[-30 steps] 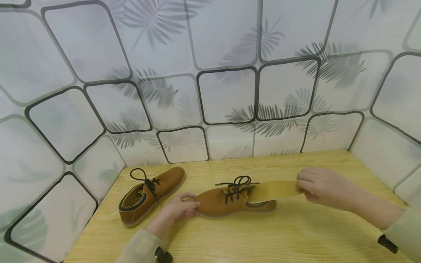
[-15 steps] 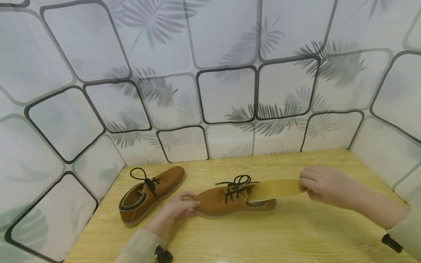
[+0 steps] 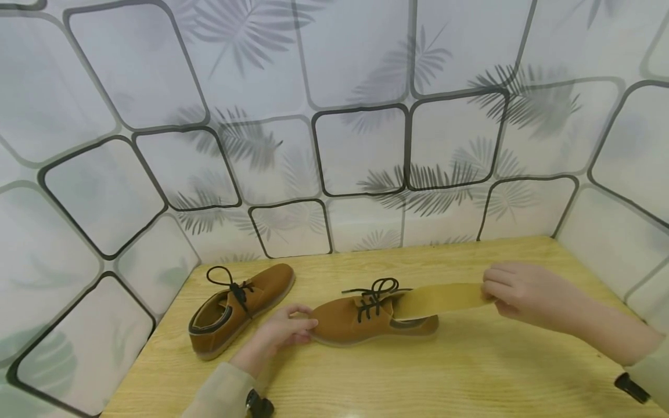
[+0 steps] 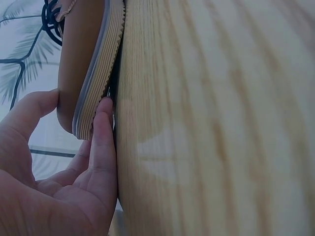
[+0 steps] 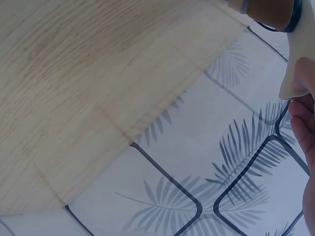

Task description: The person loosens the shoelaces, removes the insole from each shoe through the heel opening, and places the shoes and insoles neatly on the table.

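A brown lace-up shoe point(image 3: 334, 322) with black laces sits mid-table, toe to the left. My left hand point(image 3: 286, 328) grips its toe; in the left wrist view the thumb presses the brown upper point(image 4: 78, 64) and fingers reach under the ridged sole point(image 4: 101, 64). A flat yellowish insole point(image 3: 444, 299) sticks out of the shoe's opening to the right, its front part hidden inside. My right hand point(image 3: 517, 293) pinches the insole's outer end, raised over the table. At the right wrist view's edge, the pale insole point(image 5: 298, 46) shows between thumb and fingers.
A second brown shoe point(image 3: 243, 310) with black laces stands at the left, toe pointing to the back right. The light wooden table point(image 3: 397, 383) is bordered at the back and sides by a patterned white wall covering point(image 3: 360, 151).
My right hand has moved a little to the right, drawing the insole farther out of the shoe. The left hand and both shoes stay practically where they were.
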Demonstrator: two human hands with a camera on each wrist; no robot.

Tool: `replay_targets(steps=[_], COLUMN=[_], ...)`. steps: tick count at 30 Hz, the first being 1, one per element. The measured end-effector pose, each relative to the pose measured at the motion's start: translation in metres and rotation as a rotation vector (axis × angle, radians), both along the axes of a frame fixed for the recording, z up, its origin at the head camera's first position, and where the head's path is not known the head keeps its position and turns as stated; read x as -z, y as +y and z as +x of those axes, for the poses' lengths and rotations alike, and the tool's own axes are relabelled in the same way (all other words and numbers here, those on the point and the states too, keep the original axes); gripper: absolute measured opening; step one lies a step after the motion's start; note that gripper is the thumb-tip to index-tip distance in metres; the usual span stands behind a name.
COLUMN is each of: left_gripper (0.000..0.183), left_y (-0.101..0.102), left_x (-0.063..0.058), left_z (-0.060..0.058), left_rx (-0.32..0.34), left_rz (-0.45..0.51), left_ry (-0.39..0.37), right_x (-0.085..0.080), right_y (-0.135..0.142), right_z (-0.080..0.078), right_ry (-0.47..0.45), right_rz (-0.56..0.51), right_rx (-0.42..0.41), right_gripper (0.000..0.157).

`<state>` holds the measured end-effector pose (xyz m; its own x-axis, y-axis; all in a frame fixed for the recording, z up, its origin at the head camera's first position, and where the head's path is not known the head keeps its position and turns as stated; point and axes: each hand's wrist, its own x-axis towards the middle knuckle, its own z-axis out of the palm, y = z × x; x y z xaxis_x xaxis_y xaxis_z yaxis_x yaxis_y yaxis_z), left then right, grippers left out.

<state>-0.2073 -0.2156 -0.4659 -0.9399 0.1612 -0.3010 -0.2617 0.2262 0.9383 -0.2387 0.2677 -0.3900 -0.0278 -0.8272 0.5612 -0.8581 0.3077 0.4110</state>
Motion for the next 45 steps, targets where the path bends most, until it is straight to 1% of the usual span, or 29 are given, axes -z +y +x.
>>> replay_targets(steps=[10,17,23,28,35,45], left_gripper=[0.042,0.042,0.041,0.041,0.041,0.042], left_y=[0.000,0.000,0.000,0.000,0.000,0.000], left_x=[0.001,0.001,0.001,0.001,0.000,0.000], left_z=[0.000,0.000,0.000,0.000,0.000,0.001], left_rx=[-0.011,-0.007,-0.007,-0.003,-0.002,0.002], left_rz=[-0.002,-0.004,0.009,0.013,0.016,0.017], left_ry=[0.002,0.000,0.001,0.002,0.000,0.003], right_x=[-0.001,-0.002,-0.002,-0.004,-0.008,-0.009], right_y=[0.006,0.010,0.015,0.020,0.022,0.027], right_z=[0.002,0.002,0.002,0.003,0.007,0.008], right_ry=[-0.001,0.010,0.009,0.003,0.032,0.046], right_rz=[-0.008,-0.014,-0.017,-0.013,-0.004,-0.015], right_rx=[-0.002,0.010,0.007,0.027,0.079,0.090], right_gripper=[0.043,0.038,0.040,0.041,0.043,0.043])
